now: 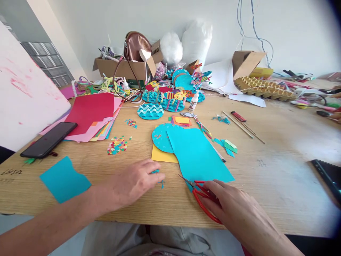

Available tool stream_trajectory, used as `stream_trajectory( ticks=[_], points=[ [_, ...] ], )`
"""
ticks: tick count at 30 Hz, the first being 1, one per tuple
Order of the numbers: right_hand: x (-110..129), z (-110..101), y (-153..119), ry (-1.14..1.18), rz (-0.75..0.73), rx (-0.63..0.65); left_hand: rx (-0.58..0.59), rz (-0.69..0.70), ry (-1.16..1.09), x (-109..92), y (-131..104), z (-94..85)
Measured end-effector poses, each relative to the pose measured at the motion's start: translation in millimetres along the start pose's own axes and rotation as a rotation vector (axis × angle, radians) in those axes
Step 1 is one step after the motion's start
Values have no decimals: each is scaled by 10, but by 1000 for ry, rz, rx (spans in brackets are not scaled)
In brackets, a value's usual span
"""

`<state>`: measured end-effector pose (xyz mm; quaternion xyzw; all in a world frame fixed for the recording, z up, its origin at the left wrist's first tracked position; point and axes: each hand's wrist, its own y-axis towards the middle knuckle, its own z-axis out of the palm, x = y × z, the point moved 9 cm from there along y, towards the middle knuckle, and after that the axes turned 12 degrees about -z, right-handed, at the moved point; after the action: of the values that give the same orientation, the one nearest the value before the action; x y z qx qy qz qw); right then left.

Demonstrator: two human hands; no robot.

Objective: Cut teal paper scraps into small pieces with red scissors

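Observation:
My right hand point(226, 199) grips red-handled scissors point(205, 199). Their slim metal blades point left, over the lower corner of a large blue paper sheet point(199, 154). My left hand point(138, 179) is low over the table left of that sheet, fingers bent around small blue paper scraps point(162, 184); some scraps show between and below the fingertips. Partly under the sheet's upper left lies a blue disc point(162, 138) with faint orange marks, and beneath it a yellow paper point(163, 155). A separate blue piece with a wavy edge point(65, 179) rests left of my left forearm.
Colored dots point(117, 145), stacked papers point(90, 113) and a phone point(49, 139) are on the left. Blue decorated paper models point(173, 101) and a glue bottle point(194, 101) stand behind. Wooden sticks point(237, 124), green paper strips point(230, 145) and another phone point(327, 176) lie right.

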<state>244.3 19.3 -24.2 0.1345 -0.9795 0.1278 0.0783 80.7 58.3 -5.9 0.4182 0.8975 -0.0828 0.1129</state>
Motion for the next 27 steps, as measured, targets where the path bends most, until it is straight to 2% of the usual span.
stream_trajectory(
  ticks=[3, 7, 10, 12, 14, 17, 19, 23, 27],
  points=[
    [-77, 15, 8, -33, 60, 14, 16, 79, 82, -139, -126, 93],
    [-181, 58, 4, -70, 114, 34, 49, 55, 103, -134, -232, 227],
    [-207, 38, 5, -73, 90, 13, 21, 33, 116, -91, -270, 231],
    [-161, -24, 33, -55, 31, -28, -40, 26, 122, -64, -291, 163],
    [-26, -109, 98, -32, -78, -70, -129, -7, 103, -8, -311, 47],
    [305, -221, 254, -9, -280, -110, -269, -112, 4, 140, -349, -153],
    [521, -256, 385, 25, -373, -109, -322, -161, -76, 217, -376, -237],
    [849, -180, 645, 75, -496, 11, -326, -199, -171, 277, -409, -266],
    [973, -94, 845, 106, -567, 99, -324, -226, -211, 332, -457, -262]
  ],
)
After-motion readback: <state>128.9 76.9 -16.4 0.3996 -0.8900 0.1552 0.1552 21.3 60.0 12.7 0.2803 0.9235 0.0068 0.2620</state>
